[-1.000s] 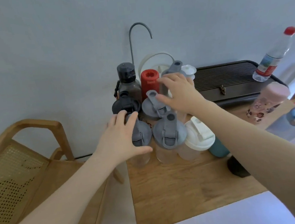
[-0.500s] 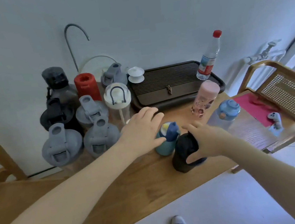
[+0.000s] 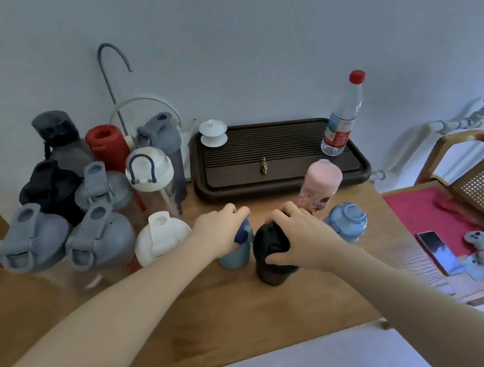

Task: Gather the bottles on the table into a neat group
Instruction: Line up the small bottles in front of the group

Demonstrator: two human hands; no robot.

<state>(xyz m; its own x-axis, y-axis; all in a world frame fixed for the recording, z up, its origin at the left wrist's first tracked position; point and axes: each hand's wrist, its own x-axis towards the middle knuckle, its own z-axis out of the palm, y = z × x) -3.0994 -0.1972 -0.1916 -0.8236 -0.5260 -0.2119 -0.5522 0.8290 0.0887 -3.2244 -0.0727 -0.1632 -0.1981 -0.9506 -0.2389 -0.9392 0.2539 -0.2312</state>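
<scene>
Several bottles stand packed together at the table's left: grey-lidded shakers (image 3: 100, 244), a black one (image 3: 51, 190), a red one (image 3: 108, 147), a white-lidded one (image 3: 160, 241). At mid-table my left hand (image 3: 219, 234) grips the top of a small teal bottle (image 3: 235, 256) with a dark blue cap. Right beside it my right hand (image 3: 298, 237) closes over a black bottle (image 3: 274, 270). Behind my right hand stand a pink bottle (image 3: 321, 186) and a clear bottle with a blue lid (image 3: 349, 221). A clear water bottle with a red cap (image 3: 343, 117) stands on the tea tray.
A dark tea tray (image 3: 280, 182) with a white lidded cup (image 3: 213, 133) lies along the wall. A curved metal spout (image 3: 111, 77) rises behind the bottle group. Right of the table a wooden chair (image 3: 473, 157) holds a red cloth, a phone (image 3: 438, 253) and a small toy.
My view swung right from the bottle cluster. Both hands left the cluster, moved to mid-table, and closed on the teal and black bottles.
</scene>
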